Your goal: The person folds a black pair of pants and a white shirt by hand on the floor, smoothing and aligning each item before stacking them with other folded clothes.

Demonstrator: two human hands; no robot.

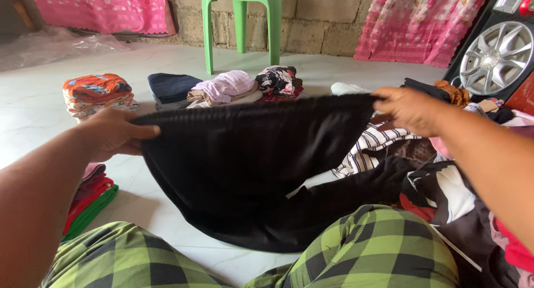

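From the head view, your left hand [114, 133] is closed in a pinching grip on the left end of a black garment [250, 160], thumb on top and fingers curled under the edge. Your right hand [409, 109] is closed the same way on the right end, so the top hem stretches taut between your two hands. The cloth is matte black with fine ribbing along the hem; it hangs in a wide, rounded sag, and its lower part rests on the pale, smooth floor [33, 110] just in front of your knees, which are covered in green and black checked fabric [384, 243].

Beyond the garment, toward the far wall, folded stacks lie in a row on the floor: an orange patterned stack [97, 93], a dark navy one [172, 88], a soft lilac one [225, 87] and a dark floral one [278, 81]. A green plastic chair [242, 15] stands behind them. By your left knee lies a flat red and green folded pile [92, 199]. To your right, a loose heap holds a striped cloth [372, 146].
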